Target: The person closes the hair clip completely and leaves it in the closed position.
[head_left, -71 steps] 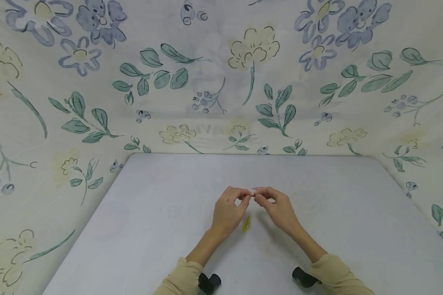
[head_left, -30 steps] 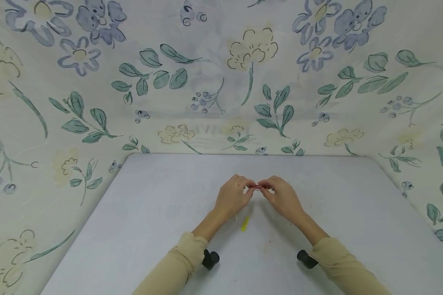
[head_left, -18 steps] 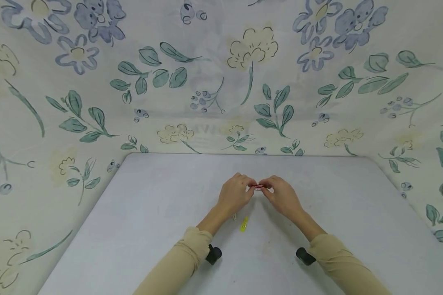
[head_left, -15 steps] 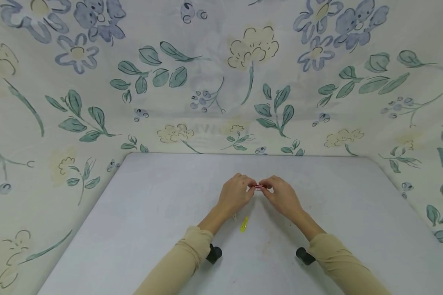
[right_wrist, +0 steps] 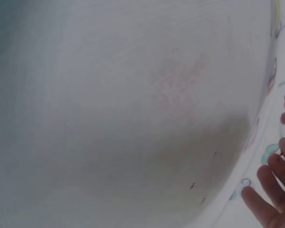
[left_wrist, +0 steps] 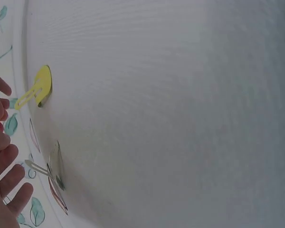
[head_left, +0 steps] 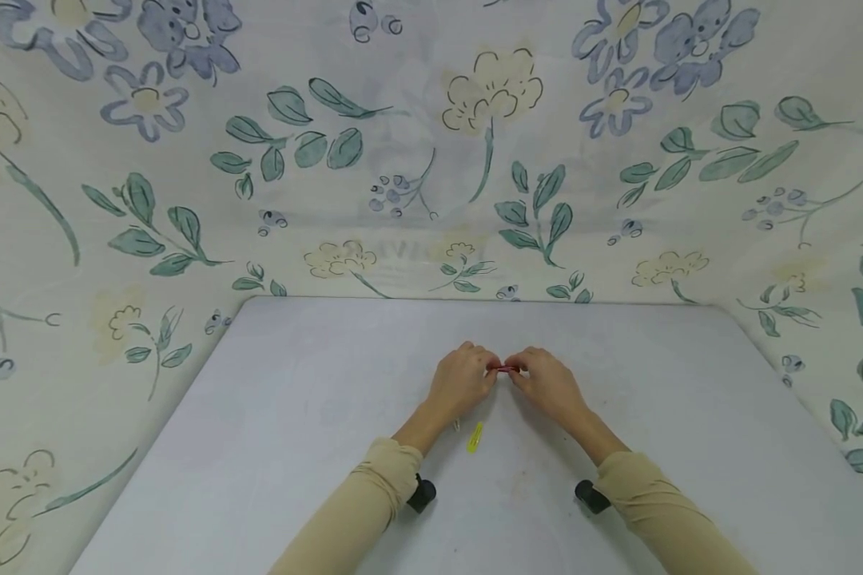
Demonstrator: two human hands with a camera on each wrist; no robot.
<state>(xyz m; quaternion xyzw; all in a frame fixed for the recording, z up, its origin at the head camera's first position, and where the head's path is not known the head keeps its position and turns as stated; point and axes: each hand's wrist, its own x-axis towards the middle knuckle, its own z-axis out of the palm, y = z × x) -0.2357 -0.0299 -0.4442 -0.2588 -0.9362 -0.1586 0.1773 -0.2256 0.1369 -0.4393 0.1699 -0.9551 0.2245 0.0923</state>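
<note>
Between my two hands I hold a small red snap hair clip [head_left: 504, 369], level above the far half of the table. My left hand [head_left: 463, 382] pinches its left end with thumb and fingertips. At the other end, my right hand [head_left: 549, 386] does the same; most of the clip is hidden by the fingers. A yellow snap hair clip [head_left: 475, 438] lies on the table just nearer to me. Beside my left wrist lies a pale snap hair clip [head_left: 456, 425], partly covered. In the left wrist view the yellow clip [left_wrist: 45, 85] and the pale clip [left_wrist: 57, 164] have their prongs sprung apart.
The left wrist view also shows a brownish clip [left_wrist: 57, 194] by the pale one and a thin pink clip [left_wrist: 34, 135]. The white table [head_left: 295, 399] ends at a flower-patterned cloth [head_left: 417, 144] behind. A black wrist camera [head_left: 422, 495] sits under each forearm.
Since the first frame both hands have moved farther away over the table, and the red clip shows between them. The pale clip has come into view. Lately the hands have dipped slightly towards me.
</note>
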